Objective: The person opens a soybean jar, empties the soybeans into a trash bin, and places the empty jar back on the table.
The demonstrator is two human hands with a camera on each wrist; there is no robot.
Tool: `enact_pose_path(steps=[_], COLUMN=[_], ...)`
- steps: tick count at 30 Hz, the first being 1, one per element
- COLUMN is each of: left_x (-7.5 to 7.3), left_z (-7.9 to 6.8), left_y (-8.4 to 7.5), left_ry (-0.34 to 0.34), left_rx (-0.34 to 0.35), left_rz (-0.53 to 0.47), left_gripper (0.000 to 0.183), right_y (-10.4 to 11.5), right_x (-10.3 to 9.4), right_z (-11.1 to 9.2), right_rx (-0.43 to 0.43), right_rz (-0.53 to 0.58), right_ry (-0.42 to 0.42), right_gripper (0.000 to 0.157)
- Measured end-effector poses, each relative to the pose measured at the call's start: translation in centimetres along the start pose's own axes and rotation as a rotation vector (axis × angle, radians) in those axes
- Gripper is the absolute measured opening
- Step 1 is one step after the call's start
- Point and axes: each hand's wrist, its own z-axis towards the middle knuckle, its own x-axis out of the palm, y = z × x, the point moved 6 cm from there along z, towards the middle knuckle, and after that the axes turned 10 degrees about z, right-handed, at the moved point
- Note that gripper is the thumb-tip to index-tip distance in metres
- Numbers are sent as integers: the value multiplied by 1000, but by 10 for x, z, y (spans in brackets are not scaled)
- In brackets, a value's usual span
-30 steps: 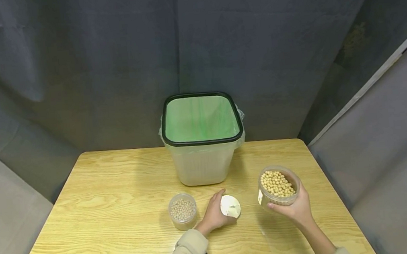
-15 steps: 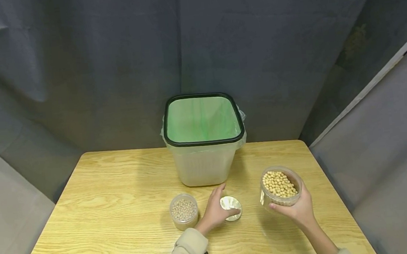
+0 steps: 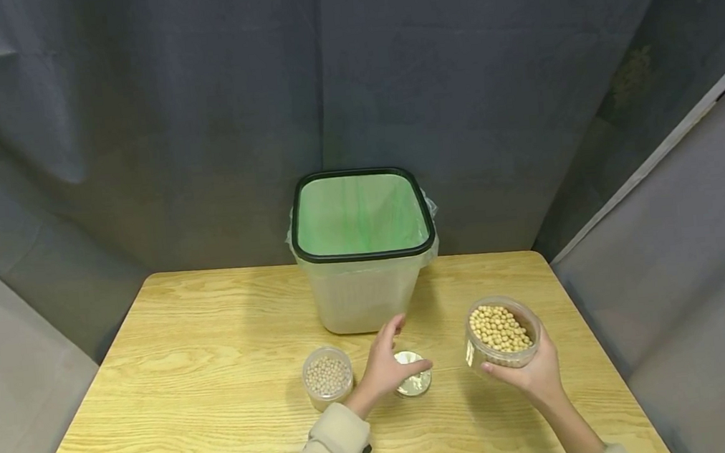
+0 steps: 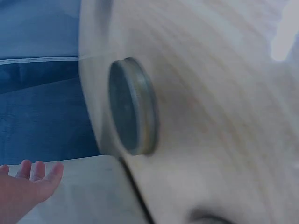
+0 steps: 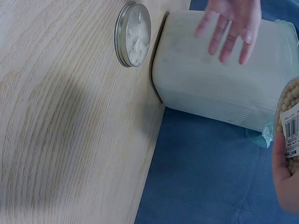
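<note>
My right hand (image 3: 540, 369) grips a clear plastic jar (image 3: 502, 359) of round pale-yellow beans, held above the table and tilted, its mouth uncovered. A barcode label (image 5: 292, 130) shows on its side in the right wrist view. A silvery round jar lid (image 3: 415, 384) lies on the table; in the left wrist view its rim (image 4: 145, 109) looks ridged. Over that lid hovers my left hand (image 3: 381, 370), fingers and thumb spread apart, nothing between them. Left of this hand stands a second clear jar (image 3: 328, 380) with paler beans inside.
Behind the hands, a bin (image 3: 362, 298) with a black rim and green liner stands at the back of the wooden table (image 3: 208, 384). Dark cloth (image 3: 198, 126) hangs behind the table, and grey panels flank both sides.
My left hand has let go of the lid, opened its fingers and risen slightly away. The lid stays on the table. My right hand and its jar have barely moved.
</note>
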Motion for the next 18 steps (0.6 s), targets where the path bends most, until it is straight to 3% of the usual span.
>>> enact_pose_path(steps=[10,12,18], left_x=[-22,-32,-44], left_z=[6,4,6], left_y=[-32,-47,-56], left_ry=[-25,-34,-53], left_rx=[59,73,123], left_rz=[-88,-88,-77], left_gripper=[85,84,86], right_y=[1,2,2], right_x=[0,1,0], right_z=[1,1,0], right_rx=[-23,-26,-4], right_rz=[15,19,-22], right_ry=[-1,0,-9], right_gripper=[96,96,95])
